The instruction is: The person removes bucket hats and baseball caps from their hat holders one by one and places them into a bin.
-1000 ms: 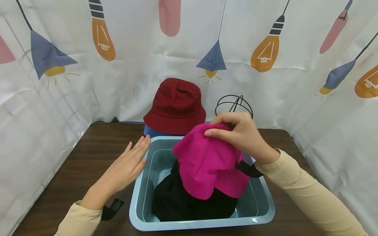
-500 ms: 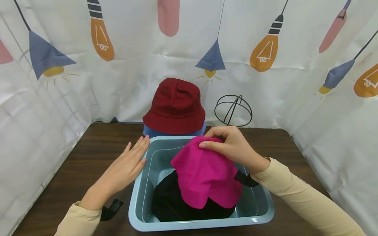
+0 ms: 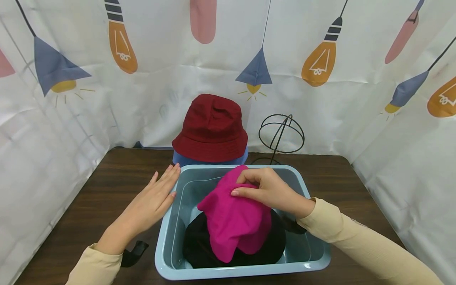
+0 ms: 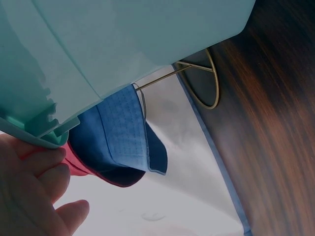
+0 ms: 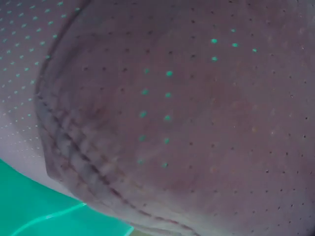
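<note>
My right hand pinches the crown of a bright pink hat inside a light blue plastic basin. Under the pink hat lies a black hat, partly covered by it. Stitched, perforated cloth fills most of the right wrist view. My left hand, fingers straight, rests against the basin's left rim; the left wrist view has its fingertips right at the rim.
Behind the basin, a dark red bucket hat sits over a blue hat. To its right stands a black wire hat stand. The dark wooden table meets a white printed curtain.
My right hand has lowered the pink hat into the basin, moving down and slightly left. The wire stand behind has come into fuller view. The left hand has stayed at the rim.
</note>
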Action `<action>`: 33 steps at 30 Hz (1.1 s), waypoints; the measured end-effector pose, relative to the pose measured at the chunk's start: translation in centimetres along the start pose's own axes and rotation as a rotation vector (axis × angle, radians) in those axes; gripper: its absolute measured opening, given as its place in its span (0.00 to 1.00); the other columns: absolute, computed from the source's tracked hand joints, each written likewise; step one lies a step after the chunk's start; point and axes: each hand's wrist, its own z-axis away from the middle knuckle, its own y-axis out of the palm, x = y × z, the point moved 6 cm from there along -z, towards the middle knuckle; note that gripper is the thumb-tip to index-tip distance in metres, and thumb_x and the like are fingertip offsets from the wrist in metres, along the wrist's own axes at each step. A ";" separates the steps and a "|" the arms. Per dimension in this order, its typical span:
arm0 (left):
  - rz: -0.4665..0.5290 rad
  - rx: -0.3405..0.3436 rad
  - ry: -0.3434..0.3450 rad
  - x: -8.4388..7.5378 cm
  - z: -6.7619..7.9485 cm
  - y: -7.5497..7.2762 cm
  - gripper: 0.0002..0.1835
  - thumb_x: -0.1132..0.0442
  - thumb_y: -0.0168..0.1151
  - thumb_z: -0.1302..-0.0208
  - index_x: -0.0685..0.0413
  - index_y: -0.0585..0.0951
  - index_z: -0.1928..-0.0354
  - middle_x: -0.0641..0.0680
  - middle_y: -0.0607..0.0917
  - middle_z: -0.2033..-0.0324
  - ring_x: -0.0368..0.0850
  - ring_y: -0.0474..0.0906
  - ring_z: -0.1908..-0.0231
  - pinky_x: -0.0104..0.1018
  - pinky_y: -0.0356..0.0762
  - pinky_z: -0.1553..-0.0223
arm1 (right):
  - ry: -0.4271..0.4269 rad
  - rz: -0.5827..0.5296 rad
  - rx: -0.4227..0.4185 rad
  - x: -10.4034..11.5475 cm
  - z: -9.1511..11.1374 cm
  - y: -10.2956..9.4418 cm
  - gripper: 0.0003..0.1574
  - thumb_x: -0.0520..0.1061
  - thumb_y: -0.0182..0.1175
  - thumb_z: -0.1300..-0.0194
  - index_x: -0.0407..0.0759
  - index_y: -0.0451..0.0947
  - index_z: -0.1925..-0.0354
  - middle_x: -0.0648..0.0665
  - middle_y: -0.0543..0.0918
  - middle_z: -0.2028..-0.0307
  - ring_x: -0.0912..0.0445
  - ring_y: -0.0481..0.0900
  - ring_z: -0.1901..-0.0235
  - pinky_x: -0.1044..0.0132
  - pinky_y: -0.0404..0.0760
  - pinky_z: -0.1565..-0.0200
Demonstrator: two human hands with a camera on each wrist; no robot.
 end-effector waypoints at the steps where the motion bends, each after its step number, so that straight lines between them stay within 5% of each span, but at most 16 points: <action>1: 0.000 -0.002 0.001 0.0 0.0 0.0 0.33 0.57 0.47 0.29 0.61 0.52 0.28 0.60 0.53 0.29 0.56 0.44 0.29 0.54 0.36 0.31 | 0.011 0.008 0.001 0.0 0.1 -0.2 0.09 0.42 0.68 0.43 0.48 0.76 0.75 0.55 0.69 0.85 0.61 0.68 0.83 0.69 0.69 0.79; 11: 0.002 0.012 -0.013 -0.1 0.1 -0.2 0.34 0.56 0.48 0.30 0.60 0.52 0.28 0.59 0.52 0.29 0.56 0.43 0.29 0.55 0.37 0.32 | 0.012 0.054 0.024 -0.3 1.6 -1.8 0.11 0.41 0.66 0.42 0.50 0.75 0.76 0.58 0.68 0.85 0.62 0.66 0.84 0.69 0.66 0.80; 22: 0.005 0.003 -0.002 0.0 0.1 0.0 0.33 0.57 0.48 0.30 0.62 0.52 0.28 0.60 0.53 0.29 0.56 0.44 0.29 0.55 0.38 0.32 | 0.030 0.014 0.170 -1.8 0.6 1.7 0.10 0.45 0.61 0.36 0.46 0.71 0.72 0.56 0.69 0.84 0.63 0.68 0.83 0.70 0.70 0.78; 33: -0.011 -0.015 0.031 -0.2 0.0 -0.2 0.32 0.60 0.48 0.29 0.64 0.53 0.29 0.60 0.54 0.29 0.55 0.45 0.29 0.56 0.41 0.32 | 0.014 0.141 0.326 -3.1 -0.7 5.1 0.12 0.48 0.62 0.37 0.48 0.69 0.71 0.57 0.61 0.86 0.68 0.57 0.85 0.74 0.60 0.78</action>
